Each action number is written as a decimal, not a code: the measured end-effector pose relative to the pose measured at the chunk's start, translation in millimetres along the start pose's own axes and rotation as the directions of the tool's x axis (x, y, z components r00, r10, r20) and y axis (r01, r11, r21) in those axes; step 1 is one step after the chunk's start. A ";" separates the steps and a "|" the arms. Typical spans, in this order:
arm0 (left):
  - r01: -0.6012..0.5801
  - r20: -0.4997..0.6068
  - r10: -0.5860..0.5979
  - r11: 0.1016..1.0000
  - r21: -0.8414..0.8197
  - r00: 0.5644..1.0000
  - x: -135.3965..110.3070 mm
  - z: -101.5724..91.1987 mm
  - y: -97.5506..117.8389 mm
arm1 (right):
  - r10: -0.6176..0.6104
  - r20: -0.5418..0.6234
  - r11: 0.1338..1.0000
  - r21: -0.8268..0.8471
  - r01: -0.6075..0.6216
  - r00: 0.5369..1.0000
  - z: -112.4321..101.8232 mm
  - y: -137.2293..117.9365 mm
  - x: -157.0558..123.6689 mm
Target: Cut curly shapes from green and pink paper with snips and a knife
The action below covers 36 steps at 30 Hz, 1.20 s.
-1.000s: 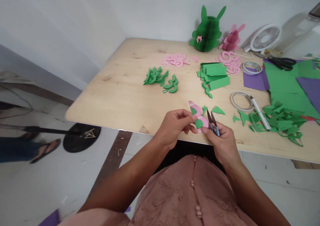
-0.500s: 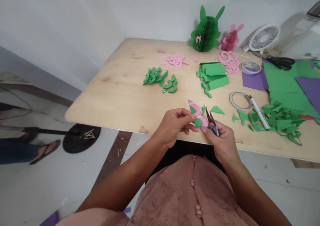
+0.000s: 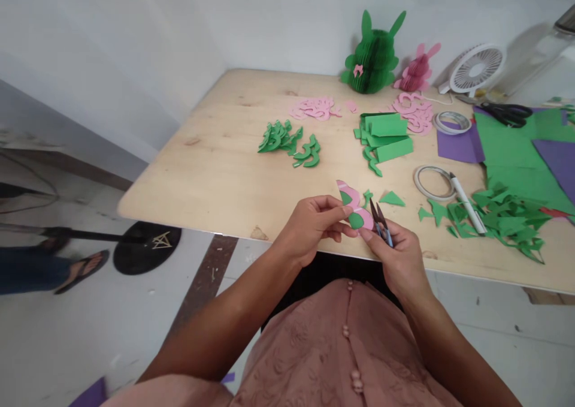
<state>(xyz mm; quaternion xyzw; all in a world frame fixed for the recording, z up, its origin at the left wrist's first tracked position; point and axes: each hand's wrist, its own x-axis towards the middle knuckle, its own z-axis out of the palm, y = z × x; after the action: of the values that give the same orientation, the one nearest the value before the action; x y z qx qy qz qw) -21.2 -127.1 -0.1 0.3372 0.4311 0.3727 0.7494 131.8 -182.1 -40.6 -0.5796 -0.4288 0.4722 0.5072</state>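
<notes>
Between the fingers and thumb of my left hand [image 3: 314, 224] is a pink and green paper cutout [image 3: 365, 216] with curved edges, held over the table's front edge. My right hand [image 3: 398, 251] is closed around small scissors [image 3: 381, 222] with blue handles; their blades point away from me and stand slightly apart. The right thumb tip is at the lower edge of the cutout. Just beyond the blades lie a small green scrap [image 3: 367, 198] and a green paper triangle [image 3: 392, 199].
Green curved pieces [image 3: 281, 137], pink cutouts [image 3: 317, 108] and folded green strips [image 3: 387, 134] lie on the table [image 3: 215, 173]. To the right are tape rolls [image 3: 433, 183], a white marker [image 3: 467, 203] and green scraps [image 3: 507, 221]. Paper rabbits [image 3: 372, 59] and a fan [image 3: 477, 68] stand behind.
The view has shifted very slightly. Both hands, the paper cutout and the scissors keep almost the same position.
</notes>
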 end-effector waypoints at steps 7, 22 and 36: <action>0.025 0.014 -0.024 0.999 -0.043 1.000 1.9 -3.9 -0.5 | 0.003 -0.047 0.999 0.036 -0.001 0.999 0.9 0.4 -1.2; 0.102 0.038 -0.099 0.988 -0.116 0.994 -2.2 -4.0 0.2 | 0.027 -0.011 0.991 0.128 -0.026 1.000 3.7 -3.0 -2.8; 0.120 0.063 -0.112 0.983 -0.142 0.992 -1.2 -3.9 0.8 | 0.032 0.007 0.991 0.127 -0.033 0.999 2.5 -1.5 -1.9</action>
<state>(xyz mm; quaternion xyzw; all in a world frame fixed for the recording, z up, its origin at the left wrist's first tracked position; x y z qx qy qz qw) -25.4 -127.0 -0.6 0.2659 0.4010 0.3494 0.8040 129.0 -183.2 -39.0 -0.5517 -0.3895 0.5082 0.5344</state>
